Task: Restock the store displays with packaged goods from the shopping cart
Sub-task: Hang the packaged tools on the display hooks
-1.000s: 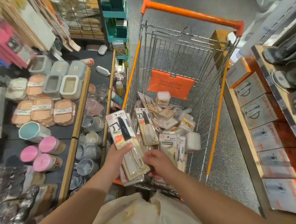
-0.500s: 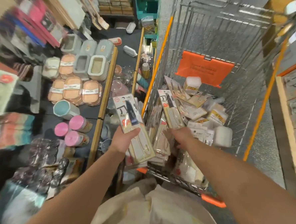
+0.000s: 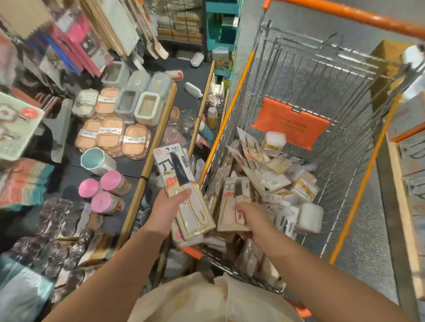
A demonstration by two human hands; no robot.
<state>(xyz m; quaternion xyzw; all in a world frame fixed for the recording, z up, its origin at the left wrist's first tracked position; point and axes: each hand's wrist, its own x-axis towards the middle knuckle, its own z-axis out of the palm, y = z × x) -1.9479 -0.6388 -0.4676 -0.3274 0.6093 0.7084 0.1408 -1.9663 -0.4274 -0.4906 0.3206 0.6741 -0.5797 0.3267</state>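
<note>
1. The left hand (image 3: 165, 213) is curling its thumb over a stack of knife packs (image 3: 183, 187), gripping them just left of the shopping cart (image 3: 350, 152)
2. The right hand (image 3: 253, 216) is pinching another knife pack (image 3: 234, 206) at the cart's near end
3. Loose packaged goods (image 3: 277, 176) are lying piled farther inside the cart

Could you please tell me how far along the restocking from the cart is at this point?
Early to midway, at a guess. Done: nothing is visibly placed yet, though the side shelf already holds stock. In hand: the left hand holds a stack of knife packs, and the right hand grips another knife pack in the cart. Left: a heap of packaged goods remains.
</note>
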